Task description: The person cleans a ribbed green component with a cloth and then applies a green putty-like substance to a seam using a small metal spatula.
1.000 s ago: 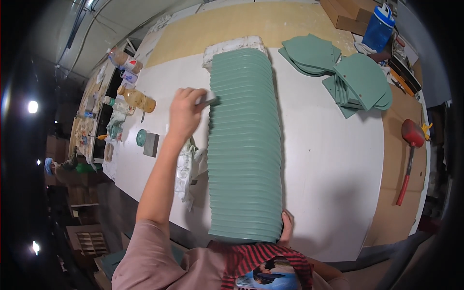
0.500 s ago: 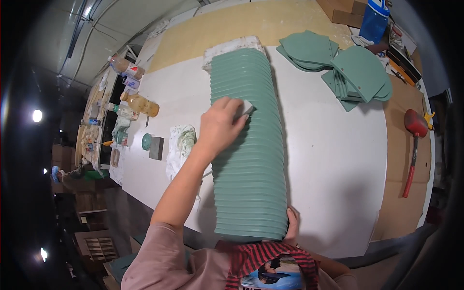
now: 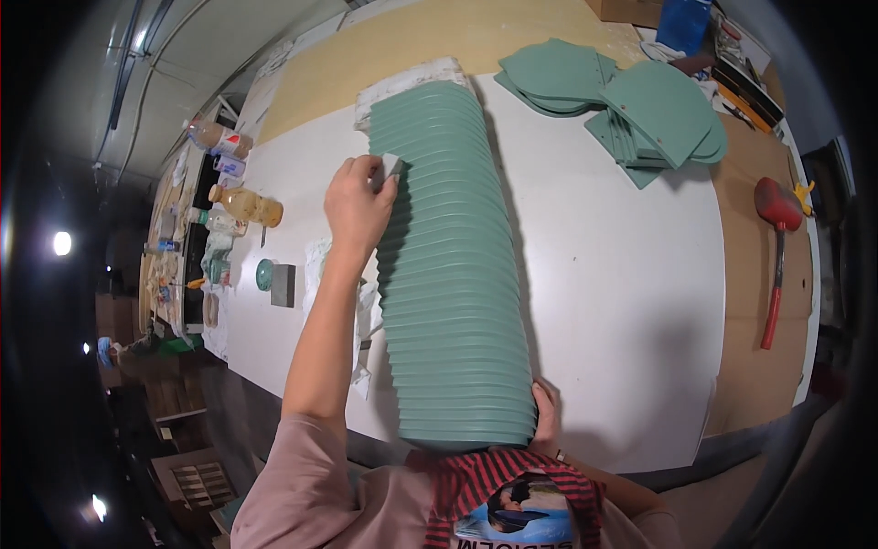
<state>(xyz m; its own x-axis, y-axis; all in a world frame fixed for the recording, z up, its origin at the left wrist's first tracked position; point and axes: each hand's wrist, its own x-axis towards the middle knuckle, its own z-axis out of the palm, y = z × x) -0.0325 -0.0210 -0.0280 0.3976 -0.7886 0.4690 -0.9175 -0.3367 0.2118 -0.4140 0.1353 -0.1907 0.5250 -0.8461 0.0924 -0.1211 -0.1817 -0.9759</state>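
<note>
A long row of green, curved-edged panels (image 3: 448,274) lies packed face to face down the middle of the table, its edges forming ridges. My left hand (image 3: 358,203) is closed around a small light-grey block (image 3: 390,170), held at the left side of the row toward its far end. At the near right corner of the row, my right hand (image 3: 546,416) curls its fingers against the side; part of it is hidden by the row. A white, stained block (image 3: 412,80) stands against the far end of the panels.
Loose green panels (image 3: 663,114) are piled at the far right. A red mallet (image 3: 777,203) rests on brown cardboard (image 3: 745,366) at the right. On the left are a dark grey block (image 3: 283,285), a round green lid (image 3: 264,274), a crumpled cloth (image 3: 315,265) and several bottles (image 3: 251,207).
My left hand has moved left with the grey block, from the top of the row to its left side. My right hand stays at the near right corner. The whole view has shifted slightly.
</note>
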